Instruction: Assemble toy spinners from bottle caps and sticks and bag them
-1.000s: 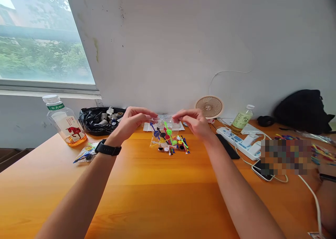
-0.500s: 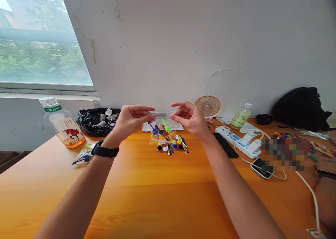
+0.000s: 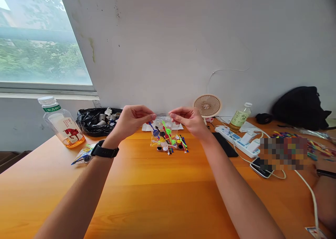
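A clear plastic bag [image 3: 163,118] hangs between my two hands, held by its top edge above the table. Inside it are colourful plastic arrow pieces [image 3: 168,131] in blue, black, red, green and yellow. My left hand [image 3: 135,118], with a black watch at the wrist, pinches the bag's upper left corner. The upper right corner is pinched between thumb and finger of my right hand [image 3: 187,119]. Behind and below the bag, more small arrows [image 3: 183,144] and round caps lie on the table, partly hidden by it.
At left stand a large bottle [image 3: 64,125], a filled plastic packet [image 3: 85,154] and a black bag [image 3: 90,121] of scraps. To the right are a fan [image 3: 207,106], a phone [image 3: 225,144], a power strip [image 3: 237,141], a bottle [image 3: 240,117] and cables. Part of another person shows at the right edge.
My right hand's fingers have closed down onto the bag's top edge. The bag hangs slightly lower, over the small pieces on the table.
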